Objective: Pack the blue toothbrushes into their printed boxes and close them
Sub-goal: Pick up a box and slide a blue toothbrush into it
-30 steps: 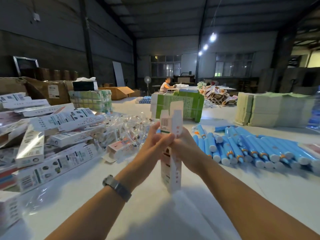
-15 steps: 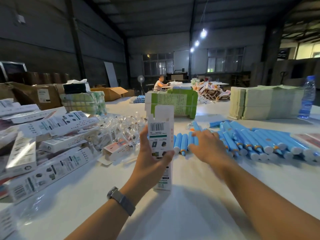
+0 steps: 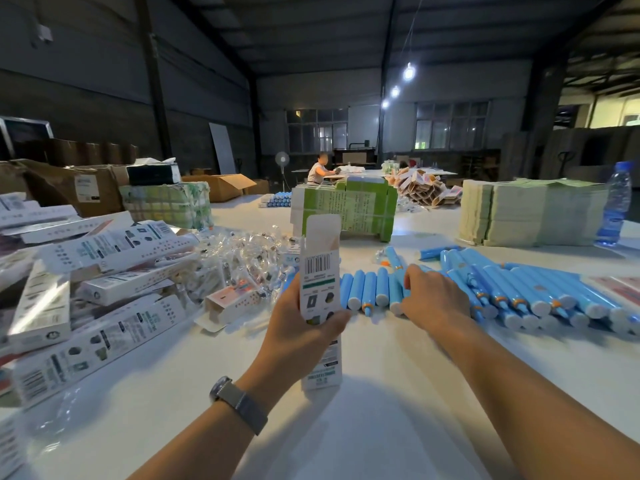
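My left hand grips a tall white printed box upright, its lower end near the white table and its top flap open. A barcode faces me. My right hand lies palm down on a row of blue toothbrushes, fingers curled over one of them. Many more blue toothbrushes spread in a pile to the right.
Closed printed boxes pile up at the left beside clear plastic bags. A green carton stands behind the box. Flat stacks of card and a water bottle sit at the right. A person sits far back.
My right hand left the box and went right onto the toothbrush row. The left hand now holds the box alone and lowered it.
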{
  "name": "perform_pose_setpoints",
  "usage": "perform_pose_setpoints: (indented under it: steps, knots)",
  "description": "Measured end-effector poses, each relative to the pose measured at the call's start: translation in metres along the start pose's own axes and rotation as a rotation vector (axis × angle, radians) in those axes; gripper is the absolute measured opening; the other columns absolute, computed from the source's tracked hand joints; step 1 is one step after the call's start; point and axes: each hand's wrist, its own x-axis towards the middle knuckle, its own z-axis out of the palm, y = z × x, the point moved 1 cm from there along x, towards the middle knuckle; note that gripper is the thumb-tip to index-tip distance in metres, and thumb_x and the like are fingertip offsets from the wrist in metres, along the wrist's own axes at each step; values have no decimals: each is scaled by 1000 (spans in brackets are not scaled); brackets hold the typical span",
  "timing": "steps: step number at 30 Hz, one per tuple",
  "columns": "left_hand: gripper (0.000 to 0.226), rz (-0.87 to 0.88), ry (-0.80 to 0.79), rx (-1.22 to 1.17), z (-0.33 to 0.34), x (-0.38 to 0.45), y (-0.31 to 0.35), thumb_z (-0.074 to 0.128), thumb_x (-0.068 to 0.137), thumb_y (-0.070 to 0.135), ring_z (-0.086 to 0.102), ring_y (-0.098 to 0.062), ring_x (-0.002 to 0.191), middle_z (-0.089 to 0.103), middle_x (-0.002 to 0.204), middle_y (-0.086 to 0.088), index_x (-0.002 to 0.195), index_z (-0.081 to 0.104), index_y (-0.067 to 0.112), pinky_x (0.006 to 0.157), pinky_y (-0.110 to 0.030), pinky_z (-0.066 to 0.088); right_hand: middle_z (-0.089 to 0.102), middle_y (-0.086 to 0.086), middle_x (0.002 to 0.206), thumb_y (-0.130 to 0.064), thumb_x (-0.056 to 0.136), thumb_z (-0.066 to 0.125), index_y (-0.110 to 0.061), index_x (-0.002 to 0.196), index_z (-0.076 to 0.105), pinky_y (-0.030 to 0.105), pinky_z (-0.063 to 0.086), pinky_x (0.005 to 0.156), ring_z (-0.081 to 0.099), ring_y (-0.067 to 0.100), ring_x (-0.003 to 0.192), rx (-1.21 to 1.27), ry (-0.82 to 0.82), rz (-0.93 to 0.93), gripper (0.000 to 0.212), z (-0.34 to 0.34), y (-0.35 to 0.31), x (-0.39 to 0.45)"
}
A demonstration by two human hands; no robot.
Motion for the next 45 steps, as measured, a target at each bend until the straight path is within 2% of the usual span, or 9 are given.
perform_pose_setpoints:
  steps: [3,6,12,14,19,25,32,35,45]
  knots:
    - [51,-47,-12,-20,-2,1,-1,79,82,10,68,-7,91,70,95,20,114,54,41,66,-21,55,55,1,78,-27,85,55,-22,85,39,31,29,52,49,24,71,232,117,65,16,-11,-3,3]
    - [53,-66,-25,-28,-3,2,1,79,82,10,68,-15,93,70,100,13,116,51,40,76,-30,56,67,5,70,-30,88,59,-16,73,46,29,33,52,53,15,59,938,116,183,24,-25,-20,1]
    - [34,74,-32,21,-5,2,12,71,83,36,66,-10,78,66,92,19,98,49,58,63,-21,54,69,19,87,-11,92,63,-6,118,50,19,35,42,42,10,51,1913,-256,77,29,-51,-66,-20]
    - [15,69,-29,1,-9,3,14,52,82,61,66,-16,78,67,91,14,97,51,56,64,-26,55,67,16,86,-5,90,61,-10,121,45,20,40,47,49,12,55,1912,-256,-27,35,-60,-75,-28]
    - [37,64,-33,63,-20,7,11,28,79,81,68,-12,84,66,95,18,97,51,59,65,-21,51,55,11,82,-27,101,48,-19,104,47,26,43,53,52,12,53,1762,-89,-170,8,-84,-83,-39]
    - [30,74,-46,107,-19,6,16,34,82,75,65,1,96,63,102,30,100,50,56,65,-18,53,57,-2,69,-26,99,55,-6,107,60,27,45,55,53,11,58,1662,39,-321,22,-93,-90,-46]
    - [38,154,5,120,-15,4,18,42,86,63,63,4,86,65,92,32,107,53,34,67,-10,48,58,9,92,-17,86,73,-31,148,18,28,57,62,62,20,68,1069,353,-561,84,-89,-89,-47]
    - [36,164,15,119,-16,5,18,42,86,63,64,3,87,65,92,31,107,52,36,67,-11,48,62,10,93,-22,84,76,-29,140,29,34,58,60,65,22,69,1011,395,-615,73,-87,-90,-47]
    - [31,177,69,138,-19,8,11,41,88,62,64,-2,80,64,88,28,103,53,38,62,-19,52,60,-11,98,-30,78,81,-30,118,40,13,53,66,63,5,76,1006,326,-577,57,-81,-91,-47]
